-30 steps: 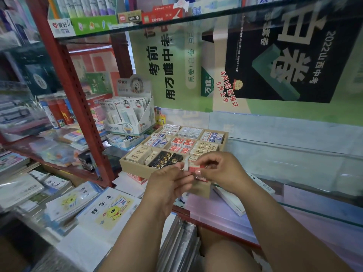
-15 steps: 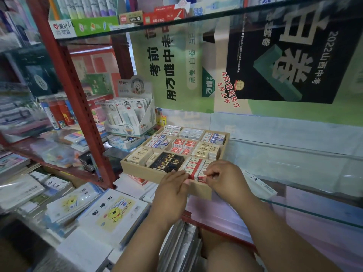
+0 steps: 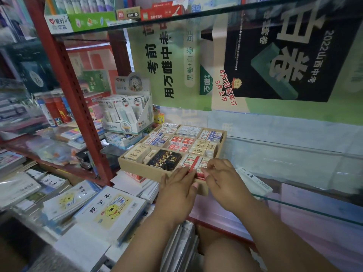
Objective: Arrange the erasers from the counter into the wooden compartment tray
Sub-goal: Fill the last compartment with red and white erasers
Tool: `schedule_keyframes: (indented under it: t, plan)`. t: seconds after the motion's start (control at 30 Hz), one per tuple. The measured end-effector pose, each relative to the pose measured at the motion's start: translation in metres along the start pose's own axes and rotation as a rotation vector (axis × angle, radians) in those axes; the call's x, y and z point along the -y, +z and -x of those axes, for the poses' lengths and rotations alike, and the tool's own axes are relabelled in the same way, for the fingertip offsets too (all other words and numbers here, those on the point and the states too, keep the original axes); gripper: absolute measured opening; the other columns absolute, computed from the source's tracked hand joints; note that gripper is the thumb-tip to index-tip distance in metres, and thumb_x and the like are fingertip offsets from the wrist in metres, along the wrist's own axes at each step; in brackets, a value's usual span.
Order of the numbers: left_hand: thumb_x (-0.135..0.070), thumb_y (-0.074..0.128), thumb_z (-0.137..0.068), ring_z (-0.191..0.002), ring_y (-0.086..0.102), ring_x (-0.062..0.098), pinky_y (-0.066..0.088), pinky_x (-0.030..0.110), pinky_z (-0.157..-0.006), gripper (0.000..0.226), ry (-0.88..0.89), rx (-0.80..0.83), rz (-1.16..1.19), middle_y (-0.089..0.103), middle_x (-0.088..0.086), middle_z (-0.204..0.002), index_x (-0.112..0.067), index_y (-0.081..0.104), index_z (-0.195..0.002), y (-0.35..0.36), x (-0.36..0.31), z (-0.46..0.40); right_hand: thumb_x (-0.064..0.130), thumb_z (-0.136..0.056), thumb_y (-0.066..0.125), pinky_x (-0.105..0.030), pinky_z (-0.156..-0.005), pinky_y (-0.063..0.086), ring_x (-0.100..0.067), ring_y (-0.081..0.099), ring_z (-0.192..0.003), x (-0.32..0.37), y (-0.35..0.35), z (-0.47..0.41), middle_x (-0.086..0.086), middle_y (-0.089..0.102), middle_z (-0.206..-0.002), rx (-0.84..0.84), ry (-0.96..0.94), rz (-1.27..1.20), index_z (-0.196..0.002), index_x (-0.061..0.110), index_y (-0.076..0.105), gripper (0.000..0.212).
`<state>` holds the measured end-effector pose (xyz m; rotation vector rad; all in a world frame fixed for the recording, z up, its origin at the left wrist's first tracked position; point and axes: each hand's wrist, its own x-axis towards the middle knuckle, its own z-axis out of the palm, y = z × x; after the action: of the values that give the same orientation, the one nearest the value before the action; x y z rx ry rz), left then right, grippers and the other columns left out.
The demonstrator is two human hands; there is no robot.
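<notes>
The wooden compartment tray (image 3: pixel 137 169) sits on the counter, its sections filled with boxed erasers in white, red, blue, cream and black wrappers. In its near right section lie red-and-white erasers (image 3: pixel 193 163). My left hand (image 3: pixel 177 185) lies over the tray's front wall, fingers fairly straight and touching those erasers. My right hand (image 3: pixel 222 177) is beside it at the same section, fingertips curled and pinching a red-and-white eraser (image 3: pixel 200 174) at the front edge.
A red metal shelf post (image 3: pixel 64 79) rises left of the tray. A white display box of correction tapes (image 3: pixel 127 114) stands behind it. Workbooks (image 3: pixel 110 209) lie stacked at lower left. A glass shelf edge (image 3: pixel 294 205) runs to the right, with a long white box (image 3: pixel 255 183) on it.
Both hands have come down from above the tray's front to its near right section, bringing a red-and-white eraser in among the others there.
</notes>
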<state>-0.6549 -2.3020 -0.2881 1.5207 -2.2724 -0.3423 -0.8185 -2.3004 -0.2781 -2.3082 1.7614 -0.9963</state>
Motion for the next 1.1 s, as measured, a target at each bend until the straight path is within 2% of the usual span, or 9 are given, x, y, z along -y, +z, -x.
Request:
schedule_keyframes:
  t: [0.13, 0.27, 0.4, 0.47, 0.57, 0.63, 0.87, 1.0, 1.1]
  plan:
    - [-0.045, 0.021, -0.1, -0.147, 0.004, 0.006, -0.007, 0.045, -0.117, 0.05, -0.006, 0.003, -0.078, 0.013, -0.013, -0.161, -0.039, 0.025, -0.15, 0.0, -0.004, 0.001, 0.054, -0.08, 0.001, -0.03, -0.103, 0.032, -0.011, 0.031, -0.119, 0.002, -0.008, 0.003, 0.007, 0.045, -0.13, 0.124, 0.051, 0.087, -0.121, 0.02, 0.063, 0.082]
    - [-0.054, 0.007, -0.086, -0.147, 0.005, 0.009, -0.007, 0.049, -0.116, 0.064, -0.014, 0.01, -0.137, 0.014, -0.01, -0.16, -0.047, 0.023, -0.148, 0.001, -0.007, 0.001, 0.038, -0.101, 0.019, -0.029, -0.109, 0.026, -0.01, 0.024, -0.126, 0.002, -0.009, 0.005, 0.01, 0.035, -0.139, 0.234, 0.108, 0.065, -0.134, 0.026, 0.052, 0.048]
    - [-0.06, -0.009, -0.073, -0.146, 0.009, 0.01, -0.005, 0.047, -0.116, 0.082, 0.008, -0.018, -0.176, 0.018, -0.011, -0.159, -0.049, 0.024, -0.147, -0.001, -0.007, 0.0, 0.039, -0.093, 0.019, -0.025, -0.113, 0.02, -0.008, 0.021, -0.135, -0.002, -0.007, 0.007, 0.01, 0.03, -0.147, 0.227, 0.192, -0.131, -0.143, 0.024, 0.04, 0.056]
    - [-0.059, -0.002, -0.081, -0.146, 0.008, 0.01, -0.005, 0.046, -0.117, 0.073, 0.017, -0.01, -0.166, 0.017, -0.011, -0.159, -0.048, 0.024, -0.148, -0.002, -0.006, 0.0, 0.038, -0.092, 0.021, -0.025, -0.115, 0.015, -0.007, 0.017, -0.139, -0.002, -0.006, 0.008, 0.009, 0.024, -0.153, 0.191, 0.22, -0.157, -0.147, 0.025, 0.031, 0.057]
    - [-0.047, 0.029, -0.098, -0.147, 0.005, 0.01, -0.005, 0.046, -0.117, 0.052, 0.039, -0.021, -0.142, 0.015, -0.011, -0.16, -0.042, 0.023, -0.15, 0.0, -0.001, 0.0, 0.032, -0.101, 0.032, -0.028, -0.117, 0.013, -0.009, 0.012, -0.143, -0.003, -0.002, 0.006, 0.007, 0.019, -0.157, 0.191, 0.234, -0.12, -0.15, 0.023, 0.022, 0.051]
    - [-0.04, 0.039, -0.1, -0.148, 0.0, 0.011, -0.007, 0.045, -0.117, 0.056, 0.008, -0.033, -0.152, 0.009, -0.01, -0.162, -0.038, 0.018, -0.152, 0.001, 0.003, -0.001, 0.039, -0.099, 0.038, -0.029, -0.119, 0.012, -0.011, 0.009, -0.144, -0.005, 0.0, 0.003, 0.006, 0.016, -0.158, 0.223, 0.224, -0.045, -0.151, 0.02, 0.018, 0.059]
    - [-0.047, 0.038, -0.099, -0.15, -0.004, 0.017, -0.006, 0.05, -0.117, 0.064, -0.063, -0.017, -0.263, 0.002, -0.002, -0.163, -0.032, 0.008, -0.154, 0.004, 0.005, -0.017, 0.041, -0.093, 0.051, -0.031, -0.12, 0.013, -0.011, 0.009, -0.145, -0.016, 0.001, -0.002, 0.009, 0.01, -0.159, 0.242, 0.244, -0.063, -0.152, 0.021, 0.014, 0.073]
    - [-0.064, 0.042, -0.091, -0.147, -0.017, 0.033, -0.001, 0.054, -0.116, 0.087, -0.228, -0.004, -0.228, -0.011, 0.014, -0.161, -0.027, -0.005, -0.154, -0.001, 0.012, -0.021, 0.046, -0.09, 0.054, -0.038, -0.117, 0.024, -0.012, 0.018, -0.144, -0.02, 0.006, -0.003, 0.012, 0.01, -0.159, 0.244, 0.278, -0.141, -0.152, 0.025, 0.014, 0.077]
    - [-0.072, 0.045, -0.084, -0.145, -0.022, 0.037, -0.002, 0.052, -0.117, 0.104, -0.282, 0.033, -0.204, -0.015, 0.019, -0.159, -0.019, -0.01, -0.154, -0.006, 0.018, -0.029, 0.044, -0.091, 0.054, -0.032, -0.115, 0.027, -0.009, 0.022, -0.142, -0.019, 0.01, -0.002, 0.013, 0.009, -0.159, 0.231, 0.295, -0.16, -0.152, 0.025, 0.012, 0.077]
